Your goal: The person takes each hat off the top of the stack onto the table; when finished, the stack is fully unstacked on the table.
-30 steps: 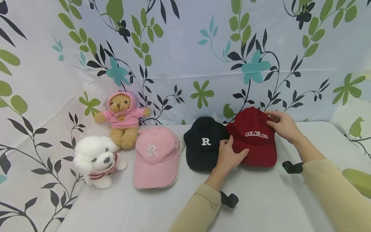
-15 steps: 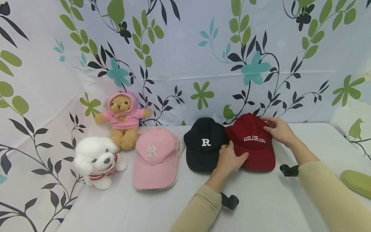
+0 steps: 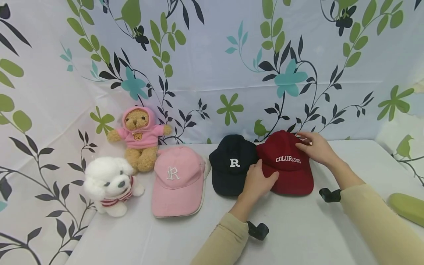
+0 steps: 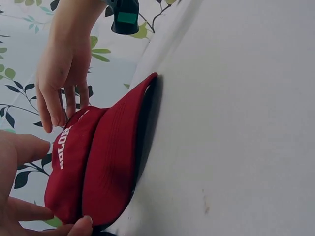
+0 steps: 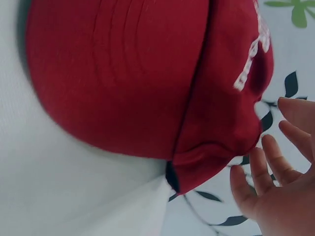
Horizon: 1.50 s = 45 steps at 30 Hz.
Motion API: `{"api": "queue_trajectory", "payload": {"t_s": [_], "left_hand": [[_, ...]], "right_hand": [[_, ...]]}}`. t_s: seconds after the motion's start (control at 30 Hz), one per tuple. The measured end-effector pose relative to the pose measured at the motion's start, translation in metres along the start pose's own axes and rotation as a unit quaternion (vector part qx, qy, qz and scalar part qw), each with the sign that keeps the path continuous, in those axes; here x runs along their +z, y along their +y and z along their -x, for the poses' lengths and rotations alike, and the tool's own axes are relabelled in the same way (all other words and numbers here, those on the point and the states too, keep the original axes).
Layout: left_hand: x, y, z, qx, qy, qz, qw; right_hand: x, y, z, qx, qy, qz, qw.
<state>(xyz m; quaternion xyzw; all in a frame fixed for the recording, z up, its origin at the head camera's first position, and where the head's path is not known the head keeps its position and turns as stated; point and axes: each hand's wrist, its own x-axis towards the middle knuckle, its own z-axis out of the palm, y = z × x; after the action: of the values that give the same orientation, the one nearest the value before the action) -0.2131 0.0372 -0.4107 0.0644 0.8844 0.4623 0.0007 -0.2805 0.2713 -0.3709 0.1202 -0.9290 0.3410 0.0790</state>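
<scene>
Head view, edges: the red cap (image 3: 287,164) lies near the back of the white table (image 3: 298,235), its crown close to the leaf-print backdrop (image 3: 212,55) and its left side touching the black cap (image 3: 232,165).
Open room: bare tabletop stretches in front of the brim and to the cap's right; a green object (image 3: 407,208) lies well apart at the right edge.
Left hand (image 3: 256,181): rests on the left edge of the red cap's brim, just where it meets the black cap; fingers lightly bent, the thumb lying over the brim; the left wrist view shows fingertips (image 4: 81,226) touching the brim edge.
Right hand (image 3: 314,149): at the right rear of the crown, fingers fairly straight and spread; the right wrist view shows them (image 5: 266,177) just beside the fabric; I cannot tell if they touch.
Red cap, looks: dark red cloth, white "COLORADO" lettering on the front, stitched rows across the curved brim, brim facing the person.
Surface: smooth white table; a pink cap (image 3: 179,180) lies left of the black one, with a white plush dog (image 3: 109,184) and a bear in a pink hoodie (image 3: 139,136) further left.
Room: a backdrop printed with green and teal leaves and dark stems closes in the back and left side.
</scene>
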Motion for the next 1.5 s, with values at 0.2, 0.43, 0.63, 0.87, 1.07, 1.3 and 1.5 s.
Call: {"api": "queue_trajectory", "payload": {"t_s": [0.2, 0.43, 0.63, 0.87, 1.07, 1.3, 1.5], "left_hand": [[-0.019, -0.009, 0.005, 0.046, -0.012, 0.046, 0.9978], [-0.042, -0.024, 0.011, 0.077, -0.026, 0.075, 0.9939], [-0.057, -0.037, 0.016, 0.102, -0.019, 0.071, 0.992], [-0.074, -0.046, 0.025, 0.121, -0.017, 0.078, 0.9894], [-0.087, -0.055, 0.035, 0.132, -0.006, 0.081, 0.9879], [-0.101, -0.062, 0.046, 0.134, -0.006, 0.089, 0.987], [-0.114, -0.07, 0.056, 0.132, 0.004, 0.096, 0.9867]], "right_hand": [[0.005, -0.014, 0.009, -0.038, 0.003, 0.014, 0.999], [0.017, -0.022, 0.022, -0.041, -0.014, 0.05, 0.998], [0.028, -0.02, 0.029, -0.035, -0.031, 0.073, 0.996], [0.035, -0.016, 0.032, -0.034, -0.038, 0.081, 0.995], [0.039, -0.012, 0.032, -0.058, -0.034, 0.078, 0.995], [0.042, -0.009, 0.031, -0.076, -0.037, 0.07, 0.994], [0.039, -0.009, 0.027, -0.077, -0.047, 0.074, 0.993]]}}
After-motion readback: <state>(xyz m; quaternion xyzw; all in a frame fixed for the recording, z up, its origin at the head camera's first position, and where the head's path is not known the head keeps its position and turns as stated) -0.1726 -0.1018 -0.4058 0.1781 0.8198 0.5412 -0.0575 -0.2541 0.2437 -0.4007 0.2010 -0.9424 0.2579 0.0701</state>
